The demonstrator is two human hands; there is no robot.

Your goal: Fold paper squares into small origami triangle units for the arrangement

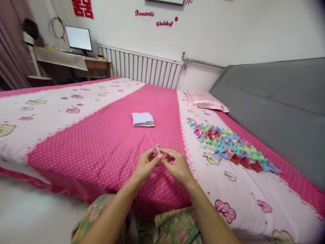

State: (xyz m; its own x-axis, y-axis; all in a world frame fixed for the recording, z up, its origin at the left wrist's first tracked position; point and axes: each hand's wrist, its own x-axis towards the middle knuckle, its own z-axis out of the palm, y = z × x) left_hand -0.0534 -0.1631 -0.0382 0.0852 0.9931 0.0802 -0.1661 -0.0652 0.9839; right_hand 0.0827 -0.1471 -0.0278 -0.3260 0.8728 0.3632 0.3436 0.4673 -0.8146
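Both my hands meet over the near edge of a pink polka-dot bed (pixel 101 142). My left hand (pixel 145 166) and my right hand (pixel 177 165) pinch a small pink folded paper piece (pixel 156 150) between their fingertips, fingers closed on it. A stack of white-topped paper sheets (pixel 143 119) lies farther up the bed. To the right, several folded paper pieces (pixel 228 145) in green, blue, red and purple lie in rows on the bedspread.
A pink satin pillow (pixel 206 100) lies against the grey padded headboard (pixel 274 108) at right. A white radiator (pixel 142 67) runs along the far wall. A desk with a monitor (pixel 78 38) stands at far left. My patterned trousers (pixel 175 227) show below.
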